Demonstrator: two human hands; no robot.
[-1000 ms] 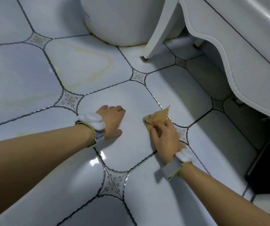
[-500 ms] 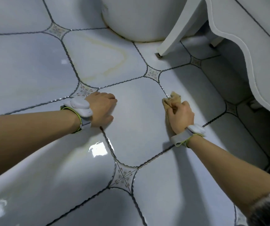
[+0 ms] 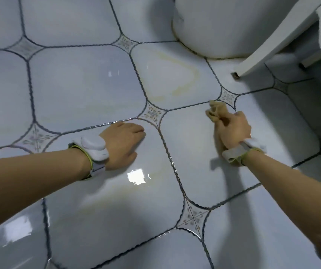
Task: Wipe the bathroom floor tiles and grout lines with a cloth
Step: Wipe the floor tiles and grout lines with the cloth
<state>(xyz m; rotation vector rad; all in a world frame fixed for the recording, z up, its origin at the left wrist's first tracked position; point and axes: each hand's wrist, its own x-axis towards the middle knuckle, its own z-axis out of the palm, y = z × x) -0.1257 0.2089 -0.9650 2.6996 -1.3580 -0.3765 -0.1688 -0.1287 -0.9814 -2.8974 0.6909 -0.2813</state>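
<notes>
Cloth (image 3: 214,111), bunched in right hand (image 3: 233,131) fingers, centre-right of frame; left hand (image 3: 123,144) flat on floor (image 3: 78,90). Risk: missing yellow stain (image 3: 175,78), slipping on wet gloss.

Pale blue-grey bathroom floor, tan cloth, white fixtures

Floor tiles (image 3: 82,84): glossy pale blue-grey, large, with clipped corners. Grout lines (image 3: 173,167): dark grey, wavy-edged. Corner inserts (image 3: 153,114): small pale diamonds bearing a faint floral motif with crossed lines. Stain (image 3: 175,74): yellowish ring outline on one tile, a fainter yellow smear on a nearer tile. Cloth (image 3: 214,111): tan-yellow, plain. Toilet base (image 3: 223,26): white, with a brownish-yellow line along its foot. Cabinet leg (image 3: 272,41): white. Wrist devices (image 3: 94,150): white body, grey strap, lime-green edging, one on each wrist.
</notes>
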